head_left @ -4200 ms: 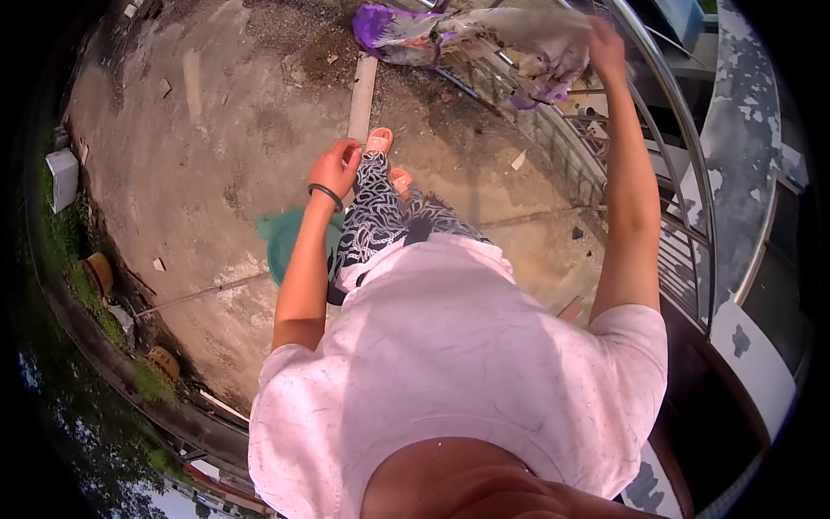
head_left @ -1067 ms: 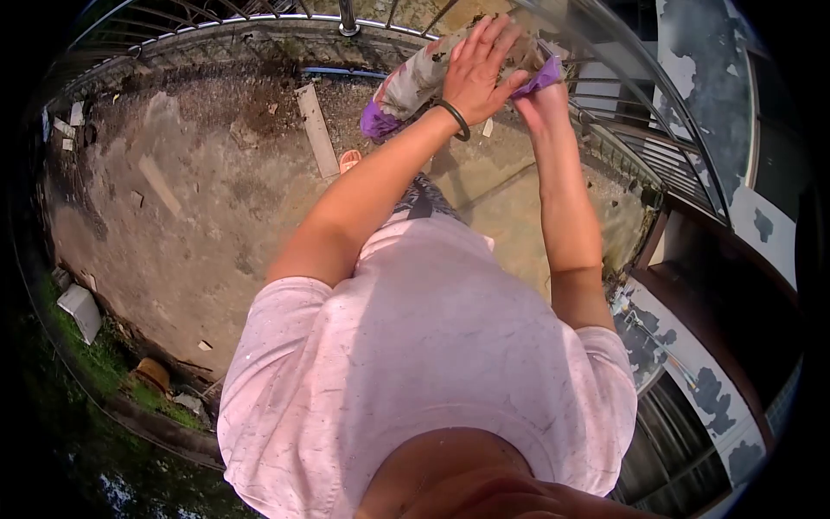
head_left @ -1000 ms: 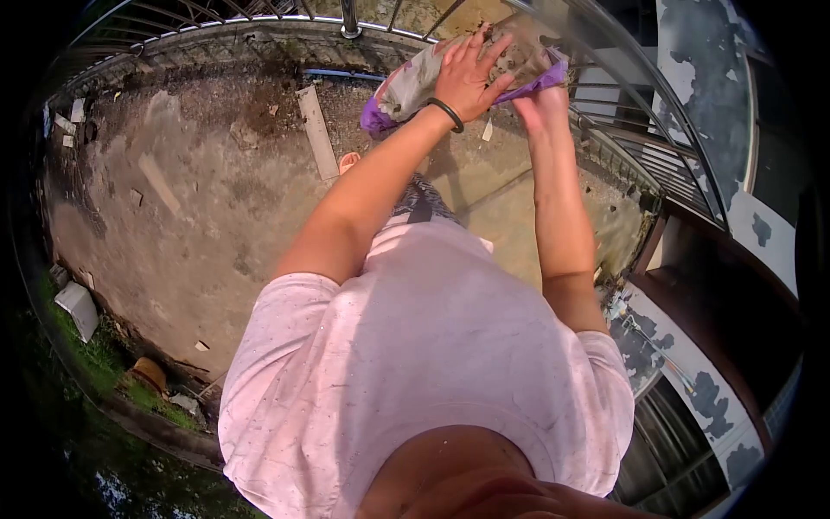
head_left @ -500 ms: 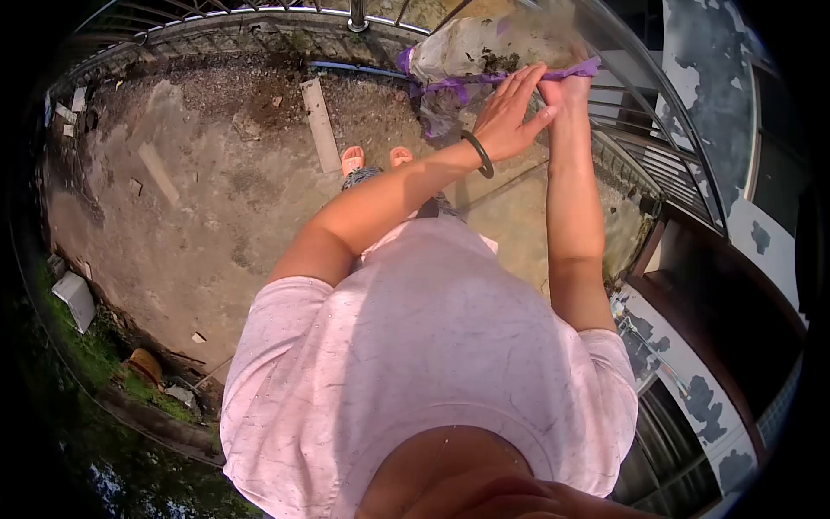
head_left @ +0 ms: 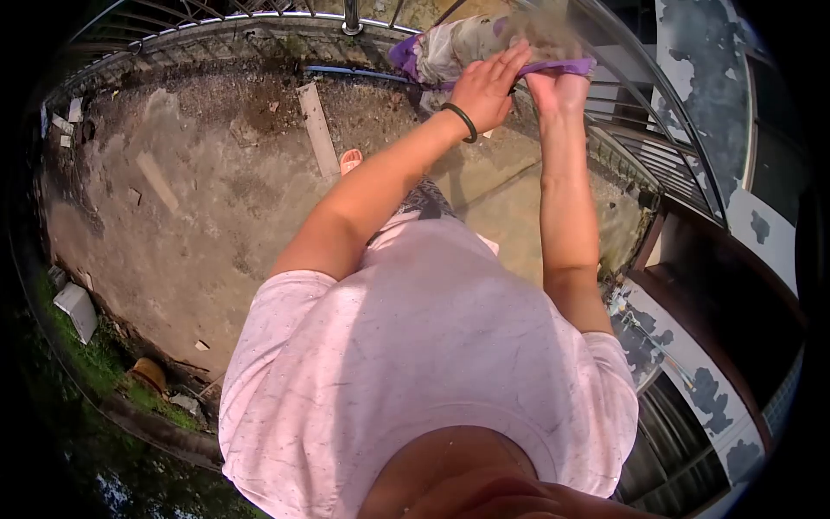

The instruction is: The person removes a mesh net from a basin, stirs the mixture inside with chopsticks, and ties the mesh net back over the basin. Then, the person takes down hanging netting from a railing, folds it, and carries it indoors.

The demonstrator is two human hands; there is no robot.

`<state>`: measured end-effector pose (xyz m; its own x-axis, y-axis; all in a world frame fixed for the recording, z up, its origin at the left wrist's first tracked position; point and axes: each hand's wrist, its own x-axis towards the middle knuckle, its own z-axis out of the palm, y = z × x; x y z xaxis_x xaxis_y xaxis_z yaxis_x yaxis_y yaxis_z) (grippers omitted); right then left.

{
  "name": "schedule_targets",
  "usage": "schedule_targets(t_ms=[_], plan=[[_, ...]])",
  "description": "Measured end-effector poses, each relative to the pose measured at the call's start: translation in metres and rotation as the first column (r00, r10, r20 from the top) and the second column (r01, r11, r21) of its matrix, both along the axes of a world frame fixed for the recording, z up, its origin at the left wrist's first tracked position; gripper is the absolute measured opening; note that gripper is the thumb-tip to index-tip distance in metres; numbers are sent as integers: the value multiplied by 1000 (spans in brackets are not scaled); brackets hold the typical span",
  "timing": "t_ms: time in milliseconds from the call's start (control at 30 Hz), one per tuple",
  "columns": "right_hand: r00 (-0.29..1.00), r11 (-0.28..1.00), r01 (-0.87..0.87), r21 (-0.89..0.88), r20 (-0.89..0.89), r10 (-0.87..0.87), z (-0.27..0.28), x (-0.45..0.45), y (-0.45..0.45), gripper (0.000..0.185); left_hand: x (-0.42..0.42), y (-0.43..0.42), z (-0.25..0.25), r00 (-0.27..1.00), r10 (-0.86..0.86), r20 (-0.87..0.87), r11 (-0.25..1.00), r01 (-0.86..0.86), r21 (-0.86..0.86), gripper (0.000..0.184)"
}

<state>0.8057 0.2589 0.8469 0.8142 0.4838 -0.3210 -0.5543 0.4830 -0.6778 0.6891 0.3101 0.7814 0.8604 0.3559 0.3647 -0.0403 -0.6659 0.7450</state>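
Note:
A grubby, see-through plastic bag with purple edging [head_left: 462,43] and pale, dirty contents lies lengthwise at the top, partly blurred. My left hand [head_left: 488,86], with a dark bangle at its wrist, rests on the near side of the bag, fingers stretched out along its surface. Beside it, my right hand [head_left: 558,89] supports the bag at the purple edge, palm up; its fingers are hidden behind the bag.
A metal railing [head_left: 350,17] curves along the back, with bars continuing at the right. A flat board [head_left: 318,128] and a blue pipe [head_left: 359,72] lie on the ground. A white block [head_left: 76,311] stands at the left edge; a dark cabinet [head_left: 718,294] is at the right.
My left hand has moved slightly left and its thumb no longer shows spread. The bag has shifted left a little, and its loose hanging plastic is less visible. One foot is now hidden.

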Motion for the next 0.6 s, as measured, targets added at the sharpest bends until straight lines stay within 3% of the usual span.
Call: schedule_targets(t_ms=[67,100,200,300,367,433,467,500,533,600], plan=[[996,999,19,46,-87,-15,-19,6,-13,45,-1,6,-7,990,-80,-120,995,86,44,85],[992,996,52,67,-117,-44,-22,3,-13,45,1,6,-10,988,-127,-85,989,119,-87,85],[976,989,119,91,-195,-99,-14,-10,-13,45,2,-8,-14,992,35,121,985,-13,-174,82],[974,989,103,103,-211,-79,18,-27,0,45,-1,-13,-7,954,288,85,951,-274,-146,78],[984,979,73,189,-172,-40,15,-18,5,45,3,2,-14,958,276,84,960,-271,-66,74],[998,982,17,186,-68,-5,21,-13,6,41,-7,19,-3,969,245,20,965,-246,92,63],[1000,983,-14,183,-17,18,27,-11,8,39,-9,32,-17,962,242,126,958,-258,129,55],[988,999,37,28,148,-41,44,-21,13,38,-11,46,-39,945,231,230,948,-272,167,47],[946,987,110,-116,316,-68,70,-43,23,38,-26,57,-63,965,243,92,949,-257,184,38],[885,963,170,-208,462,-57,88,-49,24,38,-60,74,-78,930,288,-229,942,-231,245,28]])
